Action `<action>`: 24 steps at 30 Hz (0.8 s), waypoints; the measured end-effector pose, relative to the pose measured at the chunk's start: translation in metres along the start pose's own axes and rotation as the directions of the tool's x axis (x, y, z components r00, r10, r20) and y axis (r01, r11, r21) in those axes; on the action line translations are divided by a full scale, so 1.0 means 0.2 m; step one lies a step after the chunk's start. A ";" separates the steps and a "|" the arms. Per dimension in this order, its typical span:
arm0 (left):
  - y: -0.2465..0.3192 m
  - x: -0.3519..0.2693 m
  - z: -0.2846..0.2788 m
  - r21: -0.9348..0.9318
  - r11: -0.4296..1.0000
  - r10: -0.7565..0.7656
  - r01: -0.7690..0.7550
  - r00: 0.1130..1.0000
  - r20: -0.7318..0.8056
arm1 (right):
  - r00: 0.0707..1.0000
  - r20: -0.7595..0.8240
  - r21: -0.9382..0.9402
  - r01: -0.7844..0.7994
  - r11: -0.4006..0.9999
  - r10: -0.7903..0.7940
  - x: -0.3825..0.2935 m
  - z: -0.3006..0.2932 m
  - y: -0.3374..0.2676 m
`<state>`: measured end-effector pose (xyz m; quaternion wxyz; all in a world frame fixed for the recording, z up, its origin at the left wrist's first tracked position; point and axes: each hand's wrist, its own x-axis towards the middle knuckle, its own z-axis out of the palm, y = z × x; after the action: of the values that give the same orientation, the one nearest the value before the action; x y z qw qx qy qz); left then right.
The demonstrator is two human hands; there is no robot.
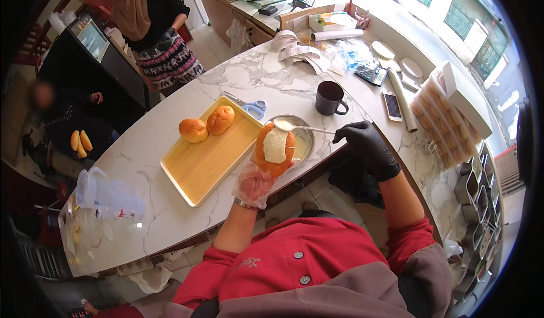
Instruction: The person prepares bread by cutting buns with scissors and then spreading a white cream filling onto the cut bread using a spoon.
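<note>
In a clear plastic glove, my left hand holds a golden bread bun with a thick layer of pale cream along its top. My right hand, in a black glove, grips the handle of a metal spoon; its cream-coated bowl is over the far end of the bun. Partly hidden behind the bun, a metal bowl contains pale cream. To the left lies a yellow tray with a white rim, and two glossy buns sit at its far-left side.
Blue-handled scissors lie beyond the tray, and a dark mug stands past the bowl. A plastic jug is at the left. On the right are a phone, a cardboard tube and stacked clear boxes. Two people are across the counter.
</note>
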<state>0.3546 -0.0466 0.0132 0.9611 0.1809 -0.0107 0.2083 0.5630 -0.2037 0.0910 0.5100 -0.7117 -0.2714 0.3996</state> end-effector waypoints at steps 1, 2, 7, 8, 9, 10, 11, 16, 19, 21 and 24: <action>0.00 0.00 0.00 -0.004 1.000 -0.008 0.008 1.000 0.003 | 0.999 -0.024 0.028 0.041 0.999 -0.041 0.00 -0.02 0.00; 0.00 0.00 0.00 -0.006 1.000 -0.006 0.006 1.000 0.002 | 0.996 -0.048 0.051 0.079 0.996 -0.077 0.01 -0.03 0.01; 0.00 0.00 -0.03 0.079 0.997 0.004 -0.008 0.999 0.042 | 0.995 0.044 -0.082 0.089 0.993 -0.086 -0.02 0.02 0.00; 0.00 0.00 -0.03 0.078 0.997 0.009 -0.013 0.999 0.043 | 0.995 0.047 -0.085 0.091 0.992 -0.088 -0.02 0.01 0.00; -0.01 -0.01 -0.03 0.047 0.998 0.033 -0.035 0.999 0.042 | 0.994 0.001 -0.029 0.106 0.994 -0.106 -0.03 0.01 -0.01; -0.02 -0.01 -0.02 0.017 0.998 0.056 -0.057 0.998 0.041 | 0.992 -0.045 0.027 0.123 0.992 -0.122 -0.03 0.00 -0.02; -0.02 -0.01 -0.02 0.014 0.998 0.058 -0.058 0.997 0.043 | 0.993 -0.043 0.001 0.112 0.994 -0.112 -0.05 0.00 -0.04; -0.02 0.02 -0.03 -0.237 0.971 0.002 -0.017 0.998 -0.061 | 0.979 0.015 -0.056 0.205 0.977 -0.204 -0.04 0.06 -0.04; -0.02 0.02 -0.05 -0.243 0.970 0.019 -0.021 1.000 -0.010 | 0.981 -0.047 -0.058 0.186 0.981 -0.189 -0.04 0.05 -0.05; -0.02 0.03 -0.06 -0.226 0.974 0.019 -0.025 0.999 -0.026 | 0.989 -0.048 0.010 0.140 0.990 -0.139 -0.04 0.04 -0.01; -0.02 0.05 -0.05 -0.251 0.968 0.010 -0.016 1.000 -0.027 | 0.998 -0.025 -0.010 0.065 0.998 -0.066 -0.02 0.04 0.03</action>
<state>0.3639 -0.0425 0.0027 0.9750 0.0550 -0.0259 0.2140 0.5534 -0.2047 0.0853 0.5228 -0.7098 -0.2900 0.3725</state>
